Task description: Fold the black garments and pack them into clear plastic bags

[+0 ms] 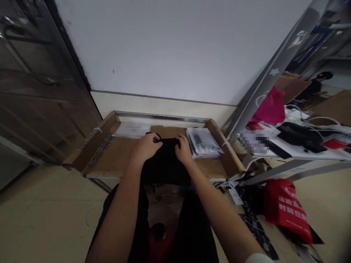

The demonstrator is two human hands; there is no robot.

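A piece of black cloth (166,166) lies in front of me, its near end hanging over the front edge of the cardboard-lined table (105,160). My left hand (148,145) is closed on the cloth's far left corner, with thumb and fingers pinching it. On the far right corner, my right hand (183,149) grips the same cloth with bent fingers. Close to my right hand is a stack of flat clear plastic packets (204,141), the top one with something dark inside. Behind my left hand lies a flat white packet (132,129) with a small round mark.
Raised cardboard sides (227,155) border the table, and a white wall (164,51) stands behind it. To the right, a white desk (298,156) carries a black pouch, cables and a pink bag (271,107). A red bag (286,210) sits on the floor. Another person (315,87) is farther back.
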